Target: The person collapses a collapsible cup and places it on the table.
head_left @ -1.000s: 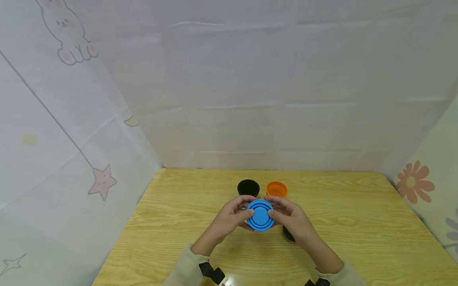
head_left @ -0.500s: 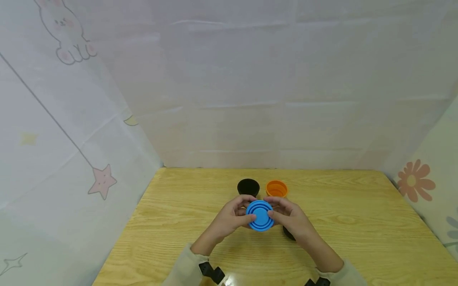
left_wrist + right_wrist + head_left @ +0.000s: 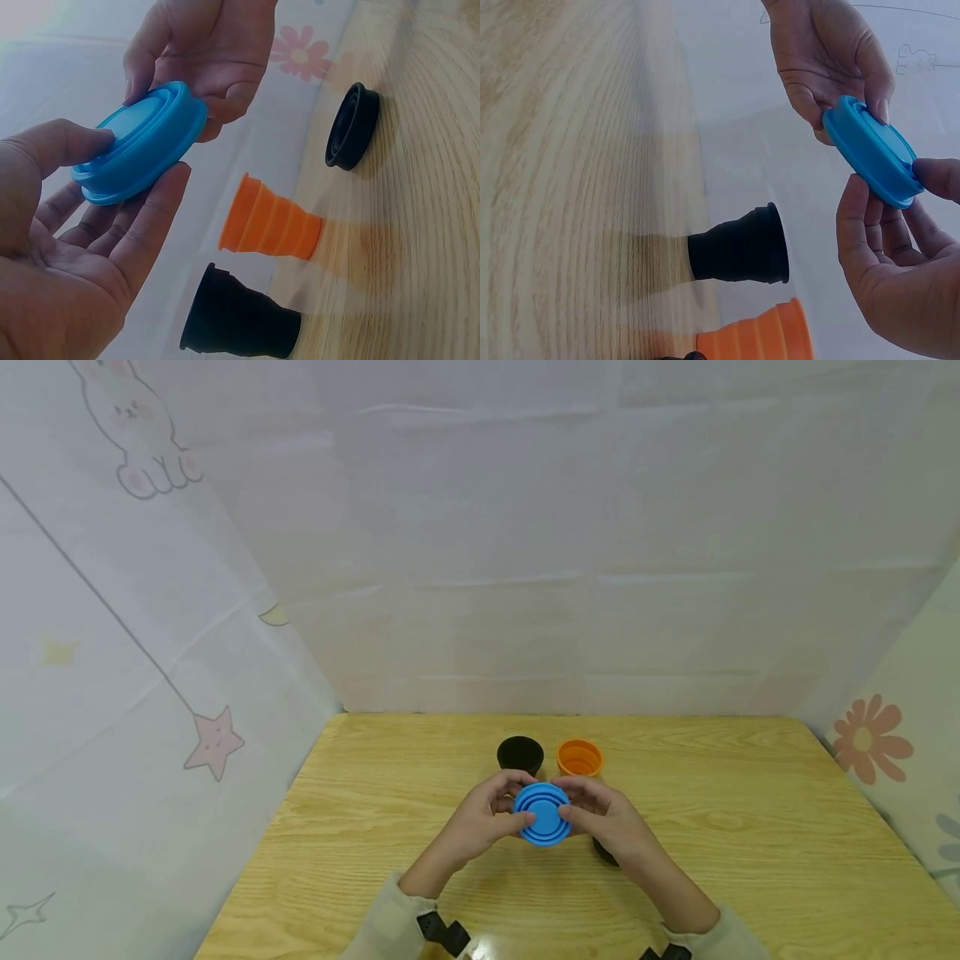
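A blue collapsible cup (image 3: 544, 815), folded flat into a disc with concentric rings, is held up above the table between both hands. My left hand (image 3: 482, 814) grips its left edge, thumb on the ringed face and fingers behind. From the other side my right hand (image 3: 609, 818) pinches the rim the same way. Beyond the hands stand a black collapsible cup (image 3: 238, 315) and an orange collapsible cup (image 3: 271, 219), both upright and extended. A flattened black collapsible cup (image 3: 354, 126) lies on the table, mostly covered by the right hand in the head view.
The wooden table (image 3: 360, 827) reaches back to a pale cloth wall (image 3: 480, 543). Printed cloth also hangs along the left and right sides. Dark wrist straps (image 3: 442, 933) sit over the light sleeves.
The blue cup's face has tilted slightly and shifted a little left and down. The left thumb has moved further onto its face. The cups on the table have stayed put.
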The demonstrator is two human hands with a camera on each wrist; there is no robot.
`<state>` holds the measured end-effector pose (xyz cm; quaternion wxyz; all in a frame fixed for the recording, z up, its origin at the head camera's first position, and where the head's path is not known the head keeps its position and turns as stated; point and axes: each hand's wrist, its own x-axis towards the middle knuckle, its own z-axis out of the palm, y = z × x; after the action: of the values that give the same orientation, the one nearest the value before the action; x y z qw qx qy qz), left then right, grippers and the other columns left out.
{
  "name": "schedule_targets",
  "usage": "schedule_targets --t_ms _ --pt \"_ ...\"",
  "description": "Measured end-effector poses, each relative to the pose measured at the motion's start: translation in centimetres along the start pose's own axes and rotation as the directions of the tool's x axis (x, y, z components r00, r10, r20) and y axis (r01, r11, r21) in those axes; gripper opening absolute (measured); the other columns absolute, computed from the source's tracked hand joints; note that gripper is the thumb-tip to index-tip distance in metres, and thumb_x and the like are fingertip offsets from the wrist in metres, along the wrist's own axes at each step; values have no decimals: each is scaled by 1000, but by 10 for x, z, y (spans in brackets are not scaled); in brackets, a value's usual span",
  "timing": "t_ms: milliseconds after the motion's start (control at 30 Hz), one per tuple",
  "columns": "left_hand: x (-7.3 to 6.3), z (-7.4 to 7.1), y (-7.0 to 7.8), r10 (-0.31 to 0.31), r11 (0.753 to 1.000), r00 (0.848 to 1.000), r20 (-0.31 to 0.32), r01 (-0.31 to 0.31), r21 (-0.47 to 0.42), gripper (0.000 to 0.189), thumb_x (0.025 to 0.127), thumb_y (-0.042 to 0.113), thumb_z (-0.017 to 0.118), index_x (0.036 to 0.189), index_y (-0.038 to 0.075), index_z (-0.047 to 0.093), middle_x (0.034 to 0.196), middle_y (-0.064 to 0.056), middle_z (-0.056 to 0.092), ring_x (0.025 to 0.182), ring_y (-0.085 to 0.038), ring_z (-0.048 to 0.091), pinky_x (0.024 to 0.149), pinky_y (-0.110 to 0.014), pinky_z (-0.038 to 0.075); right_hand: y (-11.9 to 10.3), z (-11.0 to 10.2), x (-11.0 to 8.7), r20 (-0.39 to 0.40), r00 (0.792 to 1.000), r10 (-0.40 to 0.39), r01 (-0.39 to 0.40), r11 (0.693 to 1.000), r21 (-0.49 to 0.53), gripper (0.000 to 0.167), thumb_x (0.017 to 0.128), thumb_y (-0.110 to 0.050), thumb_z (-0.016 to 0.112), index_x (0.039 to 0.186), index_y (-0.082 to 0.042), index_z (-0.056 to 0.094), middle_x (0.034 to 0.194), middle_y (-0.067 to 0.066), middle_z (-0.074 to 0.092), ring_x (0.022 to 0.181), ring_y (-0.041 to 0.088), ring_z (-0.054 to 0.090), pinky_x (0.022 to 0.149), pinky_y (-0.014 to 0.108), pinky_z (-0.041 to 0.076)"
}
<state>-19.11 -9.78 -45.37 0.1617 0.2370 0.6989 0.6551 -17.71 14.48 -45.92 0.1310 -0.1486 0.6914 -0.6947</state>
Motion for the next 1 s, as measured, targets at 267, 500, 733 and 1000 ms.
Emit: schedule_targets --t_ms 267,500,733,1000 --pt "-2 0 1 47 993 998 -34 -43 114 39 96 15 71 133 12 57 114 -11 61 96 -19 63 81 -41 61 -1 1 0 -9 1000 24 -24 1000 -3 50 99 -21 67 142 0 52 130 17 62 108 20 67 89 35 59" --pt "-3 -1 -1 88 980 993 -76 -72 188 34 96 17 71 129 20 60 117 -5 66 101 -20 62 85 -29 57 -1 0 0 -19 996 82 -81 996 47 48 103 -30 60 141 0 53 134 17 59 112 28 65 94 46 57" --pt "-3 -1 -4 165 962 983 -83 -142 232 25 96 13 71 121 16 64 118 -1 65 109 -19 61 96 -31 54 3 -5 2 16 986 168 -168 970 177 59 105 -41 54 142 4 49 126 11 60 114 35 62 95 46 57" --pt "-4 2 -9 335 889 941 -52 -297 349 21 95 3 70 110 16 68 117 -2 64 112 -18 61 102 -35 52 11 -6 4 115 973 202 -228 918 323 45 108 -34 49 137 1 54 117 7 67 104 26 71 91 41 59"
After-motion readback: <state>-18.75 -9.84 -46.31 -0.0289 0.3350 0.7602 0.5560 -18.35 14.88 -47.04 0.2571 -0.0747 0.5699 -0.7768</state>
